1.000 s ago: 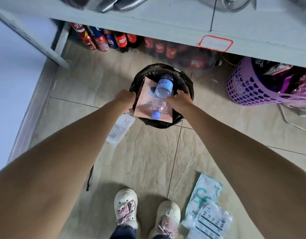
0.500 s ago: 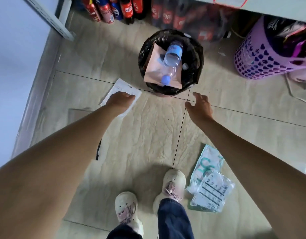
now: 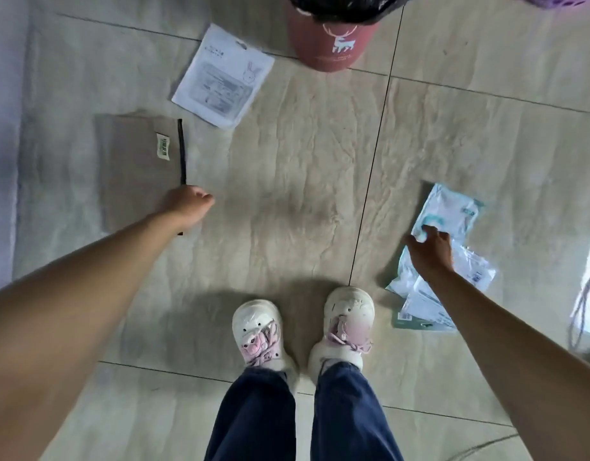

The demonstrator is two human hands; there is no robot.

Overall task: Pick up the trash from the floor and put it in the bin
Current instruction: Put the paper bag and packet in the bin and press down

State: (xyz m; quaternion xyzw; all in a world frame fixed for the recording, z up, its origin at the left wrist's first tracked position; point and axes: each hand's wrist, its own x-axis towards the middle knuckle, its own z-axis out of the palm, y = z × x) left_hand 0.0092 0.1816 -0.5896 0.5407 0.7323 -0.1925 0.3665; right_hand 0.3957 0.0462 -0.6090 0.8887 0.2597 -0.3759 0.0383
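The pink bin (image 3: 333,48) with a black liner and a white deer print stands at the top edge, its mouth out of view. A white packet (image 3: 222,76) with a rabbit drawing lies to its left. A flat beige pouch (image 3: 134,168) with a black zip edge lies at the left. My left hand (image 3: 188,206) hovers loosely curled over its near right corner, holding nothing. At the right lie light-blue and clear plastic wrappers (image 3: 449,221). My right hand (image 3: 430,249) reaches down over them with fingers spread, at or just above their surface.
My two feet in white clogs (image 3: 303,327) stand on the beige tiled floor between the trash piles. A purple basket corner (image 3: 559,0) shows at the top right. A cable (image 3: 583,307) loops at the right edge. A pale wall runs along the left.
Both hands have pulled back from the bin, where the bottle and paper were left. The view has tilted down to the floor. The right hand has dropped onto the wrappers, the left toward the pouch.
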